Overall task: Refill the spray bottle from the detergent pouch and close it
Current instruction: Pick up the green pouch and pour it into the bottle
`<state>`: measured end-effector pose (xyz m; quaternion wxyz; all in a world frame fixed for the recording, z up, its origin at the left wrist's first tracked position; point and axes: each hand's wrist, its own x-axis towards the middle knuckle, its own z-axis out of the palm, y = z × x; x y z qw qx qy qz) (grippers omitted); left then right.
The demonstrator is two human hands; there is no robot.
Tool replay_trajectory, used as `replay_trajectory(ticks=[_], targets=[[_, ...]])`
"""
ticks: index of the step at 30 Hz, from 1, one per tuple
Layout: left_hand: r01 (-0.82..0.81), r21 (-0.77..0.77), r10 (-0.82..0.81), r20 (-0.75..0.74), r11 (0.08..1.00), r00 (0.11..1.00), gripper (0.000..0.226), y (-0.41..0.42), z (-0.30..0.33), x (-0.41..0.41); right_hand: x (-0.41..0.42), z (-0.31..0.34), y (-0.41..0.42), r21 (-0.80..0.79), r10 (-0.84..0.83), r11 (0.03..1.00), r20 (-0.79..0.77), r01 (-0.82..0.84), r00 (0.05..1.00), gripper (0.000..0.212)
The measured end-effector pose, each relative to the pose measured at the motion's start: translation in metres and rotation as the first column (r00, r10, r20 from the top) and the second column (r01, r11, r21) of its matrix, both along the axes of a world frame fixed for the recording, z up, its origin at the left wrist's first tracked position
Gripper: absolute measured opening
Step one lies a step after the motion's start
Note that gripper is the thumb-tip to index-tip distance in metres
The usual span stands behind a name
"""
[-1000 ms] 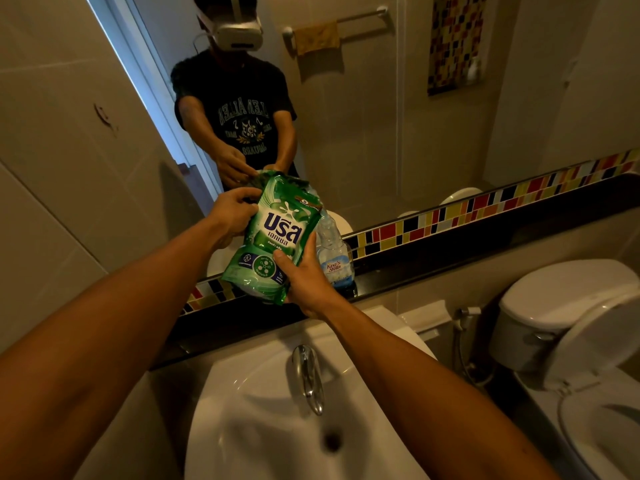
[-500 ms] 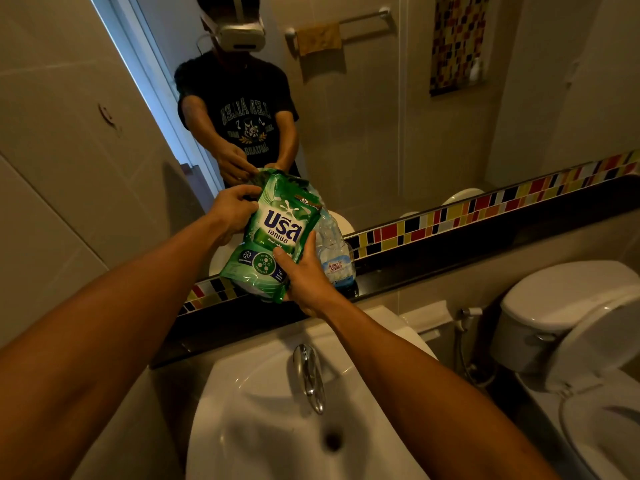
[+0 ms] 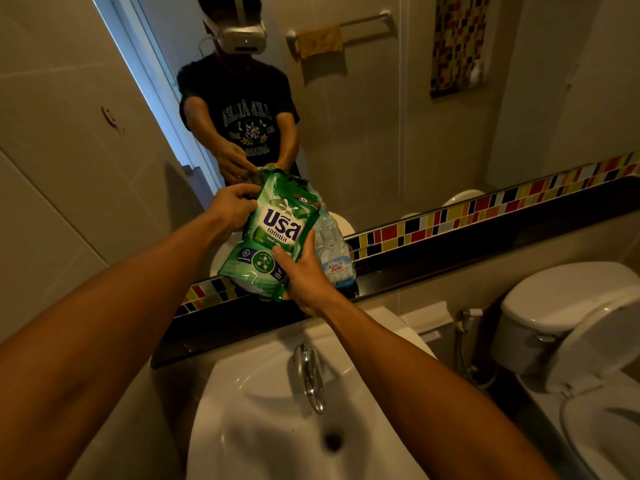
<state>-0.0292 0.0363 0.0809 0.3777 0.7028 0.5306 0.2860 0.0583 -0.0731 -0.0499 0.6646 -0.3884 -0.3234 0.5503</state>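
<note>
A green detergent pouch (image 3: 273,233) with white and blue lettering is held up over the black ledge, tilted with its top leaning right. My left hand (image 3: 230,209) grips its upper left edge near the top. My right hand (image 3: 304,271) grips its lower right corner from below. Just behind the pouch stands a clear plastic bottle (image 3: 334,251) with a blue and white label, on the ledge against the mirror. The bottle's neck and top are hidden by the pouch, so I cannot tell whether it is capped.
A black ledge (image 3: 450,261) with a coloured mosaic strip (image 3: 485,206) runs under the mirror. Below is a white sink (image 3: 263,420) with a chrome tap (image 3: 310,375). A white toilet (image 3: 571,323) with raised lid stands at the right, with a spray hose (image 3: 467,317) beside it.
The pouch and both hands have shifted only slightly; the grips are the same.
</note>
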Motion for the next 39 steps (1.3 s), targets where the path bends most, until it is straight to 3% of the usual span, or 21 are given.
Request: replay_trajectory(ticks=[39], targets=[[0.013, 0.008, -0.013, -0.009, 1.000, 1.000, 0.038, -0.004, 0.012, 0.000, -0.002, 0.003, 0.002, 0.000, 0.020, 1.000, -0.032, -0.020, 0.999, 0.094]])
